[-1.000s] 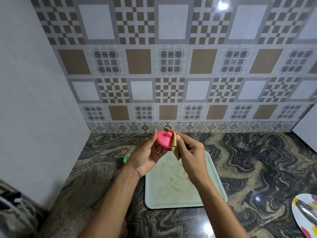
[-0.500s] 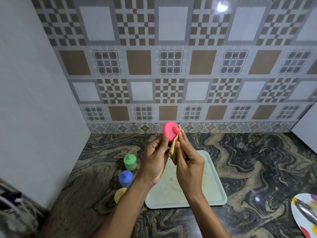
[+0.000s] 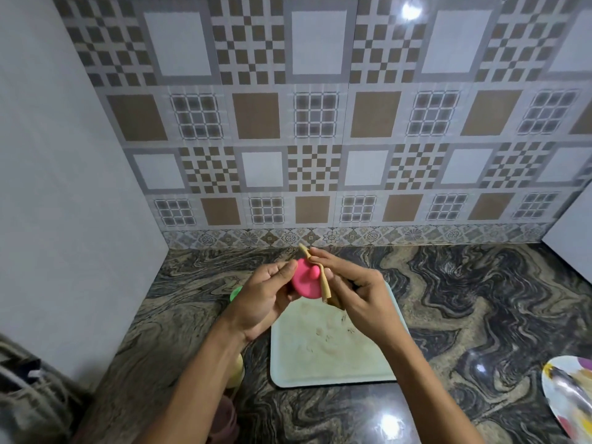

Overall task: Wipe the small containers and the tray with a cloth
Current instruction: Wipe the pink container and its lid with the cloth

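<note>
My left hand (image 3: 264, 296) holds a small pink container (image 3: 304, 280), its round lid with a knob turned toward me. My right hand (image 3: 358, 293) pinches a tan cloth (image 3: 325, 283) against the container's right side. Both hands hover over the far end of a pale green tray (image 3: 336, 357) that lies on the dark marbled counter with a powdery smear on it. Left of the tray, a green container (image 3: 236, 292) and a yellow container (image 3: 236, 373) peek out from behind my left forearm, which hides the rest of that row.
A patterned tile wall runs behind the counter, and a plain grey wall closes the left side. A colourful plate (image 3: 568, 395) lies at the right front edge. A dark maroon object (image 3: 226, 418) sits under my left forearm.
My hands have come down from a raised position, and the pink container is lower and tilted with its lid facing me. My left forearm has swung over the containers on the left, hiding the blue one.
</note>
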